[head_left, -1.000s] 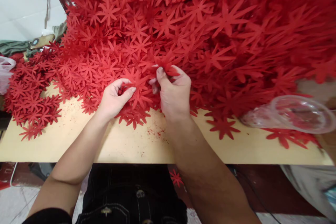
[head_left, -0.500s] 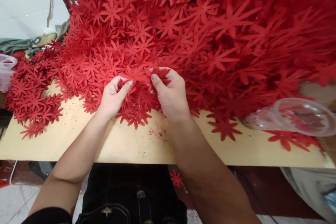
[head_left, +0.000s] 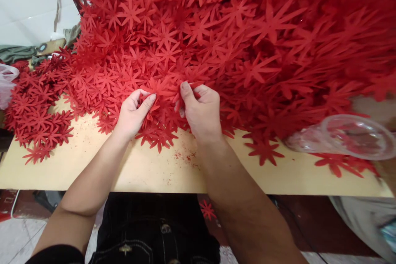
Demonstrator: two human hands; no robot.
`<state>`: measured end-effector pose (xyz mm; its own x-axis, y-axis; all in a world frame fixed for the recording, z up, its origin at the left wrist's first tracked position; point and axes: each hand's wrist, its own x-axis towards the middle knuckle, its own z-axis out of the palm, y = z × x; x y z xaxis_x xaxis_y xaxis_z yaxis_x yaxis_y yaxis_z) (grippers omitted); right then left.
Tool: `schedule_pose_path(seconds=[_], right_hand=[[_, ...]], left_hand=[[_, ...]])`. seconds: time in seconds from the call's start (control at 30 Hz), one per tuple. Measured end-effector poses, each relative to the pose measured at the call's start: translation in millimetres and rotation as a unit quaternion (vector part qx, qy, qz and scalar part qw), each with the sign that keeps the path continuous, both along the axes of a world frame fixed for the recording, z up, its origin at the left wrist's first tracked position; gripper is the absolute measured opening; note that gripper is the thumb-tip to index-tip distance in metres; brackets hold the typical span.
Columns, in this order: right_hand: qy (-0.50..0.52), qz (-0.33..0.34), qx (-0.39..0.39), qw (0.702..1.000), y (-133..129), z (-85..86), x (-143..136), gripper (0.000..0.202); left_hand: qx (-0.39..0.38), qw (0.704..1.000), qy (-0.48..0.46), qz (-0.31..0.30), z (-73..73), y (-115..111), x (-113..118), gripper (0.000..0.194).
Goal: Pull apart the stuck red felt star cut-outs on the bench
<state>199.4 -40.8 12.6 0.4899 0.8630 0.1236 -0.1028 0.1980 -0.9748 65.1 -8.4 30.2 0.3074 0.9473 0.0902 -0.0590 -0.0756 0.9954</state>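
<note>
My left hand [head_left: 135, 109] pinches a red flower-shaped petal piece [head_left: 162, 88] between thumb and fingers, at the near edge of the pile. Close by on the right, my right hand [head_left: 201, 107] is closed, thumb against the fingers, on red petals that are mostly hidden by the hand. Whether both hands grip one piece or two separate ones I cannot tell. Behind and beneath them rises a large heap of similar red petal pieces [head_left: 167, 51], each with several narrow lobes.
The pale tabletop [head_left: 142, 173] carries red crumbs. A clear plastic cup [head_left: 328, 132] lies on its side at the right. Another red cluster [head_left: 40, 115] spreads at the left beside a translucent plastic container [head_left: 6, 84]. One red piece [head_left: 207, 209] lies below the table edge.
My right thumb has moved up slightly, and the petals it holds have turned so that less of them shows. My left hand has hardly moved.
</note>
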Motion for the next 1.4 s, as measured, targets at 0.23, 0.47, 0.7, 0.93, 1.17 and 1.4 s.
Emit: schedule_pose_path(seconds=[0.23,0.47,0.7,0.93,1.17,1.4], right_hand=[[-0.062,0.130,0.055,0.988,-2,-5.2,0,0.023],[-0.107,0.140,0.063,0.982,0,-14.6,4,0.039],[-0.162,0.012,0.086,0.983,4,-19.3,20,0.029],[-0.190,0.092,0.097,0.973,-4,-5.8,-3,0.031],[-0.208,-0.009,0.060,0.976,2,-14.9,12,0.016],[-0.238,-0.001,0.115,0.965,-2,-9.2,9,0.041]], left_hand=[[-0.033,0.997,-0.029,-0.068,-1.6,0,0,0.038],[-0.005,1.000,-0.003,-0.016,-4.1,4,-2,0.022],[0.002,0.998,-0.002,0.063,-3.7,8,-5,0.017],[0.008,1.000,0.000,0.021,-0.4,2,-1,0.018],[-0.005,0.997,-0.048,0.055,1.6,9,-7,0.028],[0.019,0.999,0.007,0.041,0.4,5,-5,0.028]])
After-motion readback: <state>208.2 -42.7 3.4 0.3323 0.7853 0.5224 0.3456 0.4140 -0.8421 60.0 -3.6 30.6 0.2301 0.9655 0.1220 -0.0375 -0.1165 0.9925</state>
